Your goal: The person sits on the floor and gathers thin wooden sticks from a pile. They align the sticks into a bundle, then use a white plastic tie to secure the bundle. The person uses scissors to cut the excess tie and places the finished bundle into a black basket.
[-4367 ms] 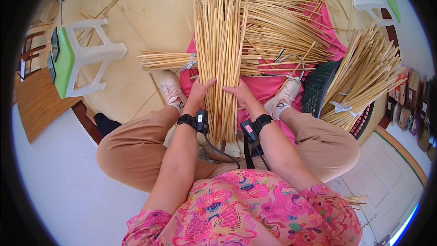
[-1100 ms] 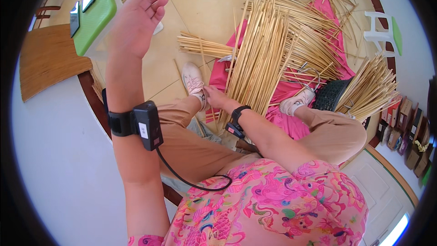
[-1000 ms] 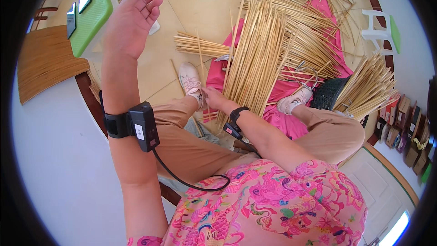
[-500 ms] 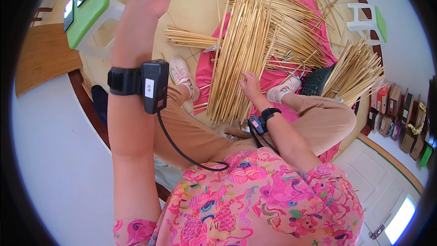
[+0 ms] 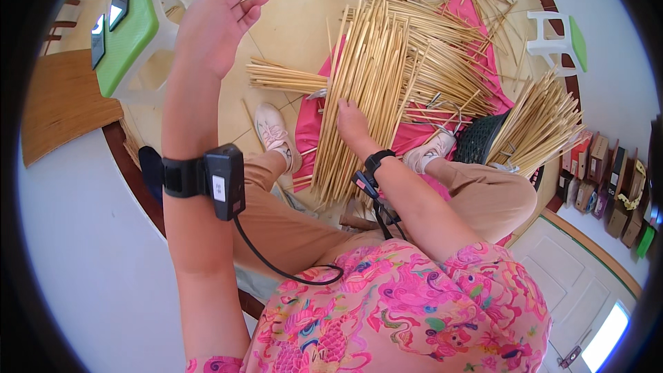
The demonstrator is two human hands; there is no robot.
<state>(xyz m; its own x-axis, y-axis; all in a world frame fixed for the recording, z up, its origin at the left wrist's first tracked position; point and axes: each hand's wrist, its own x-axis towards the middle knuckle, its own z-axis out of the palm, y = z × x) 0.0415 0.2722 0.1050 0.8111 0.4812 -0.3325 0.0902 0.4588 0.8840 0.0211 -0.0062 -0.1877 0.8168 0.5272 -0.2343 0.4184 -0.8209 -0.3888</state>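
A thick bundle of straw-coloured stalks [image 5: 366, 90] lies lengthwise before me, over a pink cloth [image 5: 314, 117]. My right hand [image 5: 353, 124] rests on the near half of this bundle, its fingers curled in; whatever they may hold is hidden beneath the hand. Raised high at the left, my left hand [image 5: 219, 24] is open, with fingers loosely bent and nothing in the palm. More stalks [image 5: 449, 62] lie crosswise behind the bundle, and a small sheaf [image 5: 286, 76] sticks out at its left. A metal tool with thin handles [image 5: 442, 114] lies right of the bundle.
A dark green basket [image 5: 476, 139] full of stalks stands at the right. A green-topped stool [image 5: 131, 41] with two phones is at the left, another stool [image 5: 552, 38] at the far right. Boxes [image 5: 597, 159] line the right wall. My shoes [image 5: 273, 128] flank the bundle.
My left hand has come lower and farther into view, fingers now showing. My right hand has moved left across the bundle, and its fingers look more curled.
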